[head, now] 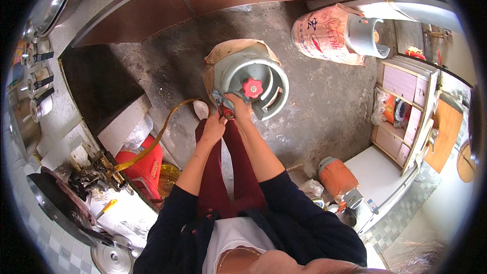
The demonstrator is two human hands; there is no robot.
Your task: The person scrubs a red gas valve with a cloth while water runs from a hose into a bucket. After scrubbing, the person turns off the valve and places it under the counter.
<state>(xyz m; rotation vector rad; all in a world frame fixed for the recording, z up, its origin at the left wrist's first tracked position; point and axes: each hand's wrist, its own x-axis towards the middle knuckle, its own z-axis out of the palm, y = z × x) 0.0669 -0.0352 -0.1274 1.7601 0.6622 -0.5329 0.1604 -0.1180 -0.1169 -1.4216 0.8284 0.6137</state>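
Note:
Before me a grey gas cylinder [232,70] stands upright on the floor, partly wrapped in a tan cover. Inside its metal collar [286,80] is a red valve handwheel [252,87]. At the collar's near left, my left hand [215,127] grips a small red fitting [227,113], apparently a gas regulator. Just beyond it, my right hand [239,107] holds a blue-and-white patterned cloth [223,100] against the fitting. A yellow hose [164,131] curves from the stove side towards my hands; its joint is hidden behind them.
A second gas cylinder [335,36] lies on its side at the upper right. An orange cylinder [338,177] lies at the lower right, near a wooden shelf unit [399,110]. A red plastic container [146,160] stands left of my legs. A black wok [57,205] is beyond it.

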